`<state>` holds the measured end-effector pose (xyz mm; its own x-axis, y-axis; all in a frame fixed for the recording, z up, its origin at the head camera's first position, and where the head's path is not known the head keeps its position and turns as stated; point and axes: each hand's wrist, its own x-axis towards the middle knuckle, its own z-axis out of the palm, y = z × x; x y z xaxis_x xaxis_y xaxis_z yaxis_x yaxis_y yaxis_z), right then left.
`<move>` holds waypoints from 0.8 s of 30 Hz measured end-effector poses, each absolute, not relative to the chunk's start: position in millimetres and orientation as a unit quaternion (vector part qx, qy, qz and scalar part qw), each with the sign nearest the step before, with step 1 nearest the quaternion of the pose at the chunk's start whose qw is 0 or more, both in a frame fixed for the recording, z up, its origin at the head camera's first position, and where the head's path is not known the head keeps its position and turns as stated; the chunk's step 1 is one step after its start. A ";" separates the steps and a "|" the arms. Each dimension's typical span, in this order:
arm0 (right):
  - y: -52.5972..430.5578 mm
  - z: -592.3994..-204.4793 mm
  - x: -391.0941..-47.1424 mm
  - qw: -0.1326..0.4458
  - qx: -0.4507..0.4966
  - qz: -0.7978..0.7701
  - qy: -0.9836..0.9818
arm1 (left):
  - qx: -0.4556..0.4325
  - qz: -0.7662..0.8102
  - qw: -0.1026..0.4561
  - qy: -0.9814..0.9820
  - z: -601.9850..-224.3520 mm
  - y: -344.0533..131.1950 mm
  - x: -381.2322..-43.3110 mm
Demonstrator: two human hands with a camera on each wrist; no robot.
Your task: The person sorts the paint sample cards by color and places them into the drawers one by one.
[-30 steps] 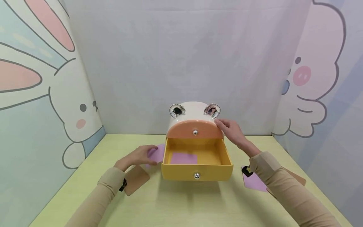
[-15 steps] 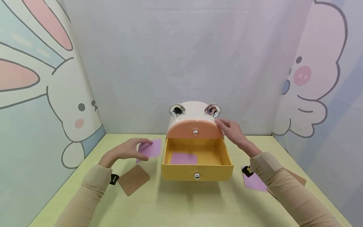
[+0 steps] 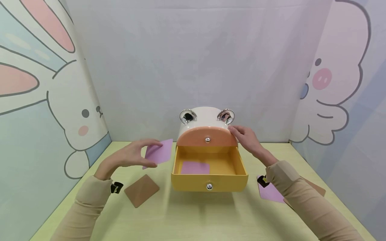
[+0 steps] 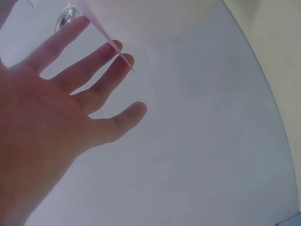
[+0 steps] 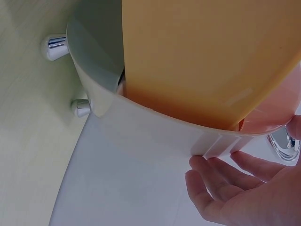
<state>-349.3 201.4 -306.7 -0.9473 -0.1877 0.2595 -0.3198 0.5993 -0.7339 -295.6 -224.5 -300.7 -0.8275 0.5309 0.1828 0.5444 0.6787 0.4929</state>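
Note:
My left hand (image 3: 129,154) holds a purple card (image 3: 159,152) by its edges, left of a frog-like drawer box (image 3: 205,115). In the left wrist view the card (image 4: 106,35) shows nearly edge-on along the fingertips. The box has a white shell, an orange upper drawer (image 3: 193,138) that is closed, and a yellow lower drawer (image 3: 190,183) pulled out. Another purple card (image 3: 195,168) lies inside it. My right hand (image 3: 245,139) rests on the box's upper right side, thumb by the silver eye (image 3: 226,116); in the right wrist view its fingertips touch the white side wall (image 5: 155,122).
A brown card (image 3: 141,190) lies on the pale table (image 3: 193,221) at the left. Toward the right, a purple card (image 3: 269,193) and a brown card (image 3: 315,188) lie partly under my right forearm. Cartoon-printed walls (image 3: 81,110) enclose the table.
My left hand has moved left, away from the drawer, and lifted the purple card, which is now tilted up. My right hand and the box have stayed put.

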 end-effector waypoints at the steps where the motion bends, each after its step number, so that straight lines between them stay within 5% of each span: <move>1: 201.6 -306.8 -349.4 0.077 0.143 0.425 -0.890 | -0.301 -0.269 0.019 -0.915 -298.0 -221.6 -293.5; 24: 202.3 -307.3 -349.8 0.085 0.142 0.421 -0.892 | -0.392 -0.185 0.053 -0.900 -275.6 -137.1 -277.8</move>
<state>-349.8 202.3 -307.3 -0.9451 -0.1821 0.2714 -0.3252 0.6057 -0.7262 -277.8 -137.1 -275.6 -0.6872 0.6852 0.2414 0.7248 0.6243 0.2914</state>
